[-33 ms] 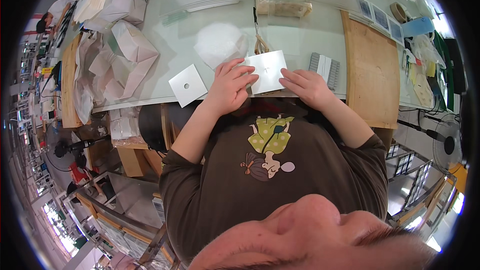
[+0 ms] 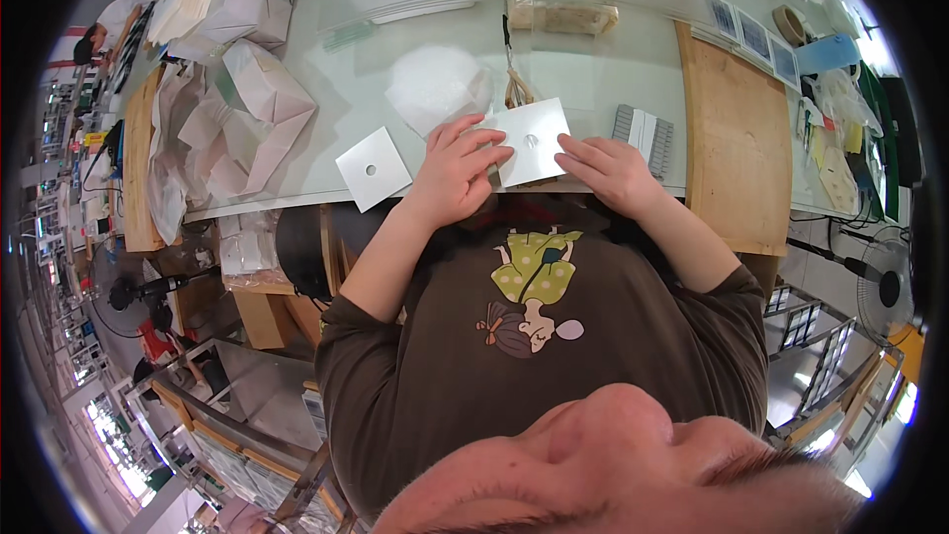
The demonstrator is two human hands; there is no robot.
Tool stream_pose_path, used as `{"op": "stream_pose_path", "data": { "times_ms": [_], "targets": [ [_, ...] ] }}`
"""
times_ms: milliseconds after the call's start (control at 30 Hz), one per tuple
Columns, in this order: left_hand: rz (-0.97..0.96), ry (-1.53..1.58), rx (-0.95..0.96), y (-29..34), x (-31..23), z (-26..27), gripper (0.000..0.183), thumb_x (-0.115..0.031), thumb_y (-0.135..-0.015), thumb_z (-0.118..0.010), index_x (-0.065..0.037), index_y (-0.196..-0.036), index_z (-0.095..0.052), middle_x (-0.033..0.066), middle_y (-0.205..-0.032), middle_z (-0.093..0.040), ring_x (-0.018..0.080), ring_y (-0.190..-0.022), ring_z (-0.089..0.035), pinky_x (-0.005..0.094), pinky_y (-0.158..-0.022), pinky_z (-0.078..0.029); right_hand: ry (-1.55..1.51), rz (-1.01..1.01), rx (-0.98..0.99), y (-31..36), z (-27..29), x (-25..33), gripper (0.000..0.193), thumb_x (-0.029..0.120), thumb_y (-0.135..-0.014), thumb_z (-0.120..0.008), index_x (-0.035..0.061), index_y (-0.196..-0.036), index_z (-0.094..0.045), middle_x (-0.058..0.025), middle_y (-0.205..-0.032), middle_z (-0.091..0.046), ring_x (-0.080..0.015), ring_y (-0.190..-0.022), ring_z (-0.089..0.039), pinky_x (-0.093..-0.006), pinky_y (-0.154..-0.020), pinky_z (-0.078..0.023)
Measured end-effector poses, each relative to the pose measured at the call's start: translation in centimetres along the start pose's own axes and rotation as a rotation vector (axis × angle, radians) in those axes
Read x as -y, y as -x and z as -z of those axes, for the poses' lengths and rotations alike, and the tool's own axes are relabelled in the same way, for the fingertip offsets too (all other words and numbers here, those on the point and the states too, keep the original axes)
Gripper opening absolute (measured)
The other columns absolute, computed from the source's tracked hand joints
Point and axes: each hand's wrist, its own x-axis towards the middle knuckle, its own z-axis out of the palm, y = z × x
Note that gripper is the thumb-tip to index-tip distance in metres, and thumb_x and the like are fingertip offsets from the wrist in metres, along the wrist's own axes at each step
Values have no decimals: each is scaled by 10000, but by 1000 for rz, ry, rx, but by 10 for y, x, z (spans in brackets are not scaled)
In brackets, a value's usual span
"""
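Note:
Between my two hands is a white square plate [image 2: 535, 131] with a small round mark or hole near its middle. My left hand [image 2: 458, 168] grips its left edge, fingers slightly bent with the tips over the face. At the right edge, my right hand [image 2: 613, 173] pinches the plate with its fingers close together; the thumb is hidden. A second white square plate [image 2: 381, 166] with a round hole lies on the glass-topped table to the left. Behind the held plate lies a pair of pliers [image 2: 517, 87], partly covered.
Round white foam-like sheets [image 2: 435, 87] lie behind my left hand. A grey ridged block [image 2: 645, 133] is near my right hand, beside a wooden board [image 2: 736, 138]. Crumpled white paper [image 2: 237, 124] covers the left side. A wrapped tan bundle [image 2: 563, 17] sits farther back.
The mark in the middle of the held plate looked like a cross and now looks round. My hands have hardly moved.

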Motion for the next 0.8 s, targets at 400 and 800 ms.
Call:
{"op": "stream_pose_path", "data": {
  "times_ms": [400, 800],
  "targets": [
    [584, 373, -104, -23, 6, -25, 308, -196, -800, -702, -21, -1036, -613, 101, -967, -604, 215, -740, -597, 318, -661, -492, -929, -1014, -242, 1, -29, 34, 442, 114, -912, -603, 0, -1309, -448, -3, -710, -586, -29, -600, -496, -195, -511, -394],
    [860, 674, -69, 28, 1, -20, 274, -279, -887, -628, -9, -934, -627, 56, -843, -651, 121, -616, -589, 260, -541, -448, -1113, -1149, -346, 24, -45, 23, 382, 96, -932, -556, 17, -1290, -448, -14, -851, -600, -64, -682, -521, -187, -568, -409]
  ]
}}
